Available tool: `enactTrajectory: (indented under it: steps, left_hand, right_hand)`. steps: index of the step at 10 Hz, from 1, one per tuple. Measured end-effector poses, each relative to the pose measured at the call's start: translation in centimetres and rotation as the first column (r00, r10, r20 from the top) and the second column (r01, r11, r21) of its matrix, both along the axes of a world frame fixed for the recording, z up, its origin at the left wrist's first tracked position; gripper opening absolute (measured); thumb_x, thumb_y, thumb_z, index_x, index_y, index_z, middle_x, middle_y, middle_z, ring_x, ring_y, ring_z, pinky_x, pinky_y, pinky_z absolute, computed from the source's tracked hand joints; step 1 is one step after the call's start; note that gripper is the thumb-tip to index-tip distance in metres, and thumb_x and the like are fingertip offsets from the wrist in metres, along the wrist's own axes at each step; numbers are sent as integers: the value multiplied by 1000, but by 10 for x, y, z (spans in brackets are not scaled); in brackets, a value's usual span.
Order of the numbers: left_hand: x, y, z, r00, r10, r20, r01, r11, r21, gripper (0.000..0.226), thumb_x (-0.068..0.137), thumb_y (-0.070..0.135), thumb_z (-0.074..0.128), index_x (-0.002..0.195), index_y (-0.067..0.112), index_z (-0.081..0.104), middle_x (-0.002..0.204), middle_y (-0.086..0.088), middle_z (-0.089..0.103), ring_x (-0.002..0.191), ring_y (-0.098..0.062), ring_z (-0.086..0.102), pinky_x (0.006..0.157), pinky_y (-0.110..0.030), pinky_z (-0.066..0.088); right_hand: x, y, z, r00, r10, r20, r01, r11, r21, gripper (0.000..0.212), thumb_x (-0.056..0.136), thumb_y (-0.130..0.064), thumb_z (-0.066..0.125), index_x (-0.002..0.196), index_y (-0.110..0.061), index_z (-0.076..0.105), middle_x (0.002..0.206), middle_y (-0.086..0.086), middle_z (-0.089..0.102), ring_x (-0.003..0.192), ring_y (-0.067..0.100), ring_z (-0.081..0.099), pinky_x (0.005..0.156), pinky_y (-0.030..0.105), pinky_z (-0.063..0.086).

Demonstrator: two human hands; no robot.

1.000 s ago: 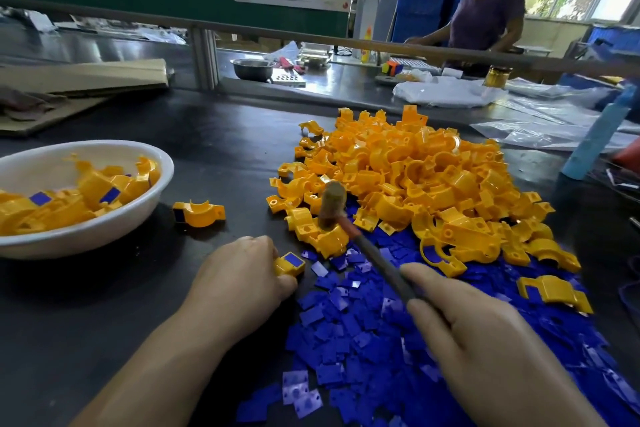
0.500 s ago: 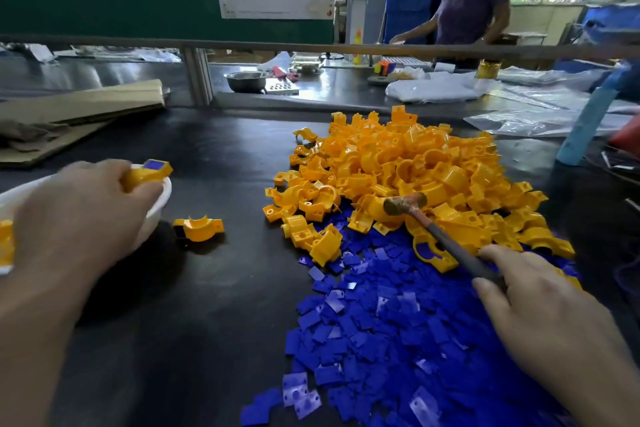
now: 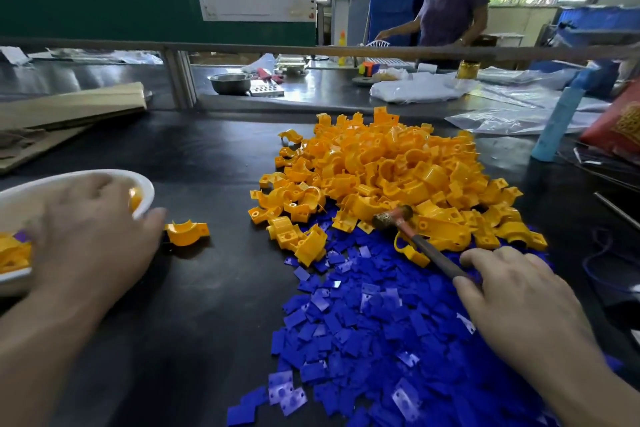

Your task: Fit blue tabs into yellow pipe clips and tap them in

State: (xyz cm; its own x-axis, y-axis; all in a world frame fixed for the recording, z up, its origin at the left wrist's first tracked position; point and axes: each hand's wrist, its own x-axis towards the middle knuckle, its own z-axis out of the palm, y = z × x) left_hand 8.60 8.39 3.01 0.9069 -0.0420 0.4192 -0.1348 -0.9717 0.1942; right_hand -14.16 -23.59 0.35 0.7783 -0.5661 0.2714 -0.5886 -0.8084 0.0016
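Two hands work far apart. Far left of the heap of yellow clips (image 3: 398,177), the left hand (image 3: 93,229) hovers, blurred, over the white bowl (image 3: 145,184) of finished pieces, its fingers loosely spread and nothing visible in it. One loose clip (image 3: 187,232) lies on the desk (image 3: 207,305) between bowl and heap. Many blue tabs (image 3: 374,329) spread on the heap's near side. The right hand (image 3: 519,308) pinches the handle of the hammer (image 3: 393,217), whose head rests on the heap's near edge. I judge a fresh clip comes next; seat its tab squarely before tapping lightly.

Yellow clips (image 3: 398,177); blue tabs (image 3: 363,322) — white bowl (image 3: 31,189).
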Motion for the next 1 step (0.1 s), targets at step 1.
enactTrajectory:
  steps: [1]
  left_hand:
    - [-39, -41, 5, 968, -243, 57, 244, 970, -11, 28, 91, 38, 56, 106, 19, 70, 114, -11, 68, 106, -35, 59, 87, -44, 50]
  right_hand:
    - [0, 8, 4, 979, 98, 176, -102, 995, 13, 23, 87, -41, 53, 103, -29, 65, 85, -6, 56, 79, 14, 46, 66, 35, 45]
